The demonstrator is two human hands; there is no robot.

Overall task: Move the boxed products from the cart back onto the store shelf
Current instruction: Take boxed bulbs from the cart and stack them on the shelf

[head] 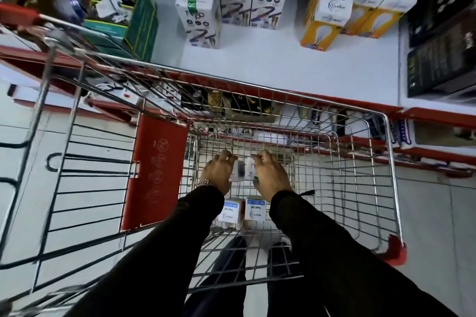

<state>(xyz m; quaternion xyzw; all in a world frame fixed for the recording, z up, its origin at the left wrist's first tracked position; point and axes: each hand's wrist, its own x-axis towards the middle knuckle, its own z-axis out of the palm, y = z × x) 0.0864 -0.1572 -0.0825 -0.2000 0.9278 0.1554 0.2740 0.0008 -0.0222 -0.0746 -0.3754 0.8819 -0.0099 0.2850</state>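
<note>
Both my hands reach down into the wire cart (360,152). My left hand (219,170) curls over a small white box (237,171), and my right hand (270,175) curls over a second white box (249,168) beside it. Nearer to me, two more white boxes with blue labels (230,213) (256,211) stand on the cart's floor between my sleeves. On the white store shelf (283,64) above the cart stand tall white boxes (203,8) and yellow-and-white bulb boxes (334,8).
A red flap (154,172) hangs at the cart's left side. A green carton of loose items (123,13) stands at the shelf's left. Black boxes (443,54) fill the right end. Red shelf edging (438,116) runs behind the cart.
</note>
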